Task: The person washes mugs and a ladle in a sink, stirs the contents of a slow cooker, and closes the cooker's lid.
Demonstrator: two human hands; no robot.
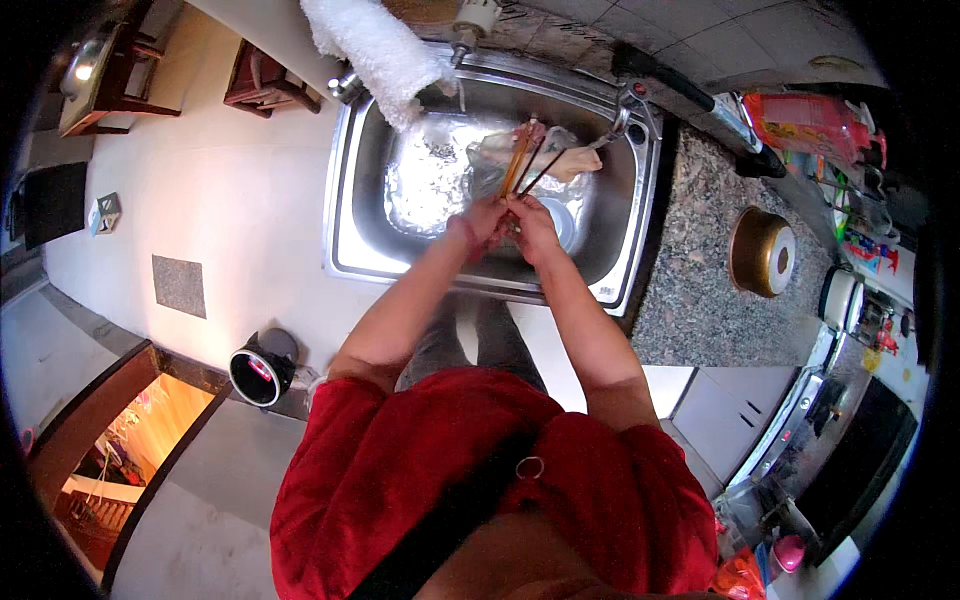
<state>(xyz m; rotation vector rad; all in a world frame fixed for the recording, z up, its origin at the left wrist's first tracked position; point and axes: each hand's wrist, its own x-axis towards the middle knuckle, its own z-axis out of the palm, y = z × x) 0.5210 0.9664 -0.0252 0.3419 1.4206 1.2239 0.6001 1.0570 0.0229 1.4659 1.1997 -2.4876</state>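
Both my hands meet over the near part of a steel sink [345, 215], around a bundle of chopsticks. The light brown chopsticks [518, 160] and darker chopsticks [541, 174] fan out away from me, toward the far side. My left hand [484, 222] is closed round their near ends. Beside it, touching, my right hand [532, 226] is closed on the same bundle; its fingertips are partly hidden. Beyond the hands lie a clear plastic bag [487, 158] and a pale, lumpy thing [576, 164] I cannot make out. A whitish bowl [566, 218] sits beside my right hand.
A white towel [375, 60] hangs over the sink's far left. A tap [624, 112] rises at the far right corner. On the granite counter [690, 300] to the right stands a gold-coloured pot [755, 250]. A round bin [257, 372] stands on the floor at left.
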